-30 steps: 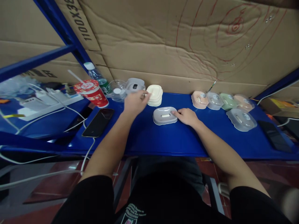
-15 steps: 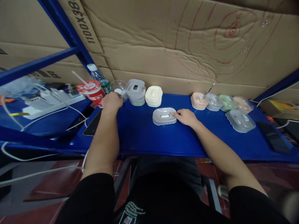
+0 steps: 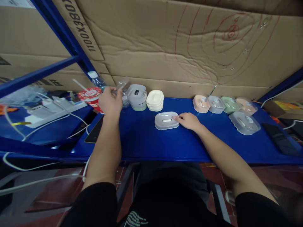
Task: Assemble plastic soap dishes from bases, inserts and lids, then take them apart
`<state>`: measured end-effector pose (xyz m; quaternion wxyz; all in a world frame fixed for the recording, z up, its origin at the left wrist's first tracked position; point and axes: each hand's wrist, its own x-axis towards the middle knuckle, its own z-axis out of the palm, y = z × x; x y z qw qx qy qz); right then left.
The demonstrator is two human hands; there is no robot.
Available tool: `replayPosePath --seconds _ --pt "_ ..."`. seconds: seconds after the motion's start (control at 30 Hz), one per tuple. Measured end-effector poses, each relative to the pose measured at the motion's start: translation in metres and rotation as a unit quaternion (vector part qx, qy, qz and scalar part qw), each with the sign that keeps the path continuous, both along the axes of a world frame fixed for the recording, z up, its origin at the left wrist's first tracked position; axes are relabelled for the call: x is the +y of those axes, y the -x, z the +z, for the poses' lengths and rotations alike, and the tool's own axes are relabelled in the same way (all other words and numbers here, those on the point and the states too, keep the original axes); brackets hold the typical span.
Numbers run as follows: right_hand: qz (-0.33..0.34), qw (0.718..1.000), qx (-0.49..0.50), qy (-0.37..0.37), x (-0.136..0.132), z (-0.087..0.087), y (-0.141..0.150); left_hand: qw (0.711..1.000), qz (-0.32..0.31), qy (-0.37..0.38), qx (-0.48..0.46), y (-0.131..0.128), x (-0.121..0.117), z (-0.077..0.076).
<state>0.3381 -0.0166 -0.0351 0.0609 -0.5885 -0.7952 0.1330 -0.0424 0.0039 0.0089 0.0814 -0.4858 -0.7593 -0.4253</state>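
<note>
My left hand [image 3: 110, 102] is closed on a clear plastic cover [image 3: 123, 82], lifted and tilted at the back left. Below it, other clear plastic pieces [image 3: 125, 100] lie by the stacks. My right hand [image 3: 189, 121] grips the right rim of a shallow grey dish [image 3: 163, 116], which looks like a soap dish, resting on the blue table [image 3: 146, 145]. A pale oblong piece [image 3: 167, 120] sits in the dish's middle. Behind the dish are a stack of grey dishes [image 3: 137, 94] with a green one at the bottom, and a stack of cream pieces [image 3: 155, 100].
A red paper cup [image 3: 91, 94] with a straw and a water bottle [image 3: 96, 79] stand at the left beside a power strip [image 3: 54, 110]. Several covered boxes [image 3: 216, 104] line the right back. A dark phone-like slab [image 3: 280, 138] lies at the right.
My left hand has lifted a clear cover from the clear pieces at the back left, tilting it up. The right hand stays at the grey dish's rim.
</note>
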Motion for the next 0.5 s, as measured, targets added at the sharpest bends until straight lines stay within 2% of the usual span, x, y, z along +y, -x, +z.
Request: replayPosePath --seconds 0.13,0.23,0.3,0.37,0.5 --pt "-0.016 0.999 0.021 -0.024 -0.002 0.002 -0.002 0.989 -0.080 -0.116 0.037 -0.009 -0.006 0.000" --pt "-0.053 0.989 0.100 -0.099 -0.004 0.006 -0.004 0.971 -0.165 -0.155 0.072 -0.025 -0.012 -0.004" --pt "-0.056 0.970 0.180 -0.152 -0.006 0.007 -0.005 0.957 -0.227 -0.143 0.106 -0.041 -0.017 -0.007" --pt "-0.033 0.949 0.256 -0.183 -0.007 0.007 -0.005 0.938 -0.296 -0.115 0.138 -0.058 -0.022 -0.010" --pt "0.020 0.924 0.339 -0.174 -0.009 0.005 -0.002 0.901 -0.405 -0.056 0.147 -0.086 -0.030 -0.017"
